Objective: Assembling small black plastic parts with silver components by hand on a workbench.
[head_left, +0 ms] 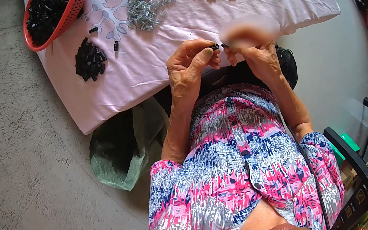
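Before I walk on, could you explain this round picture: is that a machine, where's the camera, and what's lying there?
No machine here: you see a bare human left hand and right hand. The left of two head-worn cameras looks down, its fisheye view bending straight edges. On the pink tablecloth lie a heap of tiny silvery pieces, too fine to make out, and several piles of small black parts. More fill the red basket, far left. The left hand pinches a small black cylinder; the right seems to hold a small dark piece close by, partly hidden by a blur.
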`<state>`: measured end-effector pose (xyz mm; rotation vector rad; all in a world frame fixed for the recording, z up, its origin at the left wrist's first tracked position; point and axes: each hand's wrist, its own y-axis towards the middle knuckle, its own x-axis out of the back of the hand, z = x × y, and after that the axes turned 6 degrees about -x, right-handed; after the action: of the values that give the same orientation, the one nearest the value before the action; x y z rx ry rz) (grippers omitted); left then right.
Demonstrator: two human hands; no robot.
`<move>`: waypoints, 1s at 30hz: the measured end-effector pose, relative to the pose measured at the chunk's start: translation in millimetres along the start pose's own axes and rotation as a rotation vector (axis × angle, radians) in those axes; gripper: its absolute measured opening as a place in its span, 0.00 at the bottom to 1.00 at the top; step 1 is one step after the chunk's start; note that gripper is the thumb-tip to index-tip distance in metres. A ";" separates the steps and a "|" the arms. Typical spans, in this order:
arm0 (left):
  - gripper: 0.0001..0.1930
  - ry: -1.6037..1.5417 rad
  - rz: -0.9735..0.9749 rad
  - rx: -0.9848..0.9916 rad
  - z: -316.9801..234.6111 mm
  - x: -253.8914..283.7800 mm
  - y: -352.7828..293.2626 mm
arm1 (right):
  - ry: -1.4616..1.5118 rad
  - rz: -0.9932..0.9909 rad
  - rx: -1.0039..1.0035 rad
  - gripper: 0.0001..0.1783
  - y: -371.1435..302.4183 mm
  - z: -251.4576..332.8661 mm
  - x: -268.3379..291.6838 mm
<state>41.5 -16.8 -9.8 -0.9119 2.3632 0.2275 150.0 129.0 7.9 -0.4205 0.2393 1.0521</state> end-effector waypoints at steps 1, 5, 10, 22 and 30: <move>0.09 0.000 0.003 0.002 0.2 0.0 -0.4 | -0.004 -0.007 0.003 0.06 -0.7 0.5 -1.1; 0.09 0.060 0.007 -0.007 -1.5 -1.8 -1.6 | -0.046 -0.003 0.032 0.07 -3.0 1.2 -3.3; 0.10 0.053 -0.016 -0.027 -1.0 -1.7 -1.4 | -0.076 -0.012 0.034 0.08 -4.6 0.5 -3.8; 0.11 0.172 -0.016 -0.031 -8.5 -6.6 -3.0 | -0.278 0.030 0.217 0.09 -2.9 -2.4 -4.2; 0.08 0.297 0.065 -0.132 -10.9 -4.5 -1.5 | -0.389 0.034 0.291 0.09 -5.5 -0.8 -5.2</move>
<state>40.1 -19.3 1.7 -0.9892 2.6805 0.2949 152.3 122.3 10.4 0.0533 0.0489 1.0909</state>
